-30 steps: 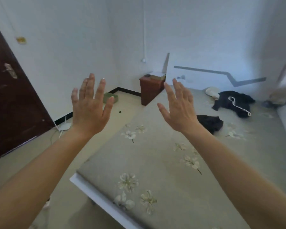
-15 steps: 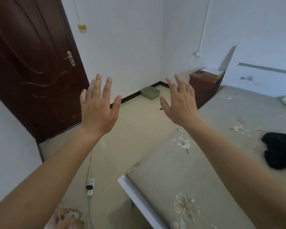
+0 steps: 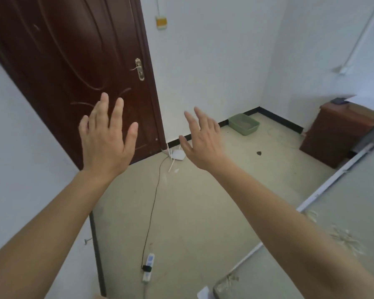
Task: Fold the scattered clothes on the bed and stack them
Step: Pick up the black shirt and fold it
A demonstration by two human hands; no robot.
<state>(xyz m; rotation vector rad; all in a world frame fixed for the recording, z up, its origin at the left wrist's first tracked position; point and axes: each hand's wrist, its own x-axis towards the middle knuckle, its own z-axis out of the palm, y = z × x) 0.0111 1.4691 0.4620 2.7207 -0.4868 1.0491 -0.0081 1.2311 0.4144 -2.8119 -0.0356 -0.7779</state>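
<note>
Both my hands are raised in front of me with fingers spread and nothing in them. My left hand [image 3: 106, 134] is in front of the dark door. My right hand [image 3: 203, 141] hovers over the floor. Only the corner and left edge of the bed [image 3: 343, 223], with its grey flowered cover, shows at the lower right. No clothes are in view.
A dark brown door [image 3: 73, 61] stands at the left. On the floor lie a white router [image 3: 178, 155], a power strip [image 3: 148, 266] with a black cable, and a green tray [image 3: 244, 124]. A brown nightstand [image 3: 337, 134] stands beside the bed.
The view has swung left, away from the bed. The dark clothes have left the frame, and the door and floor now fill it. Both hands stay raised and open.
</note>
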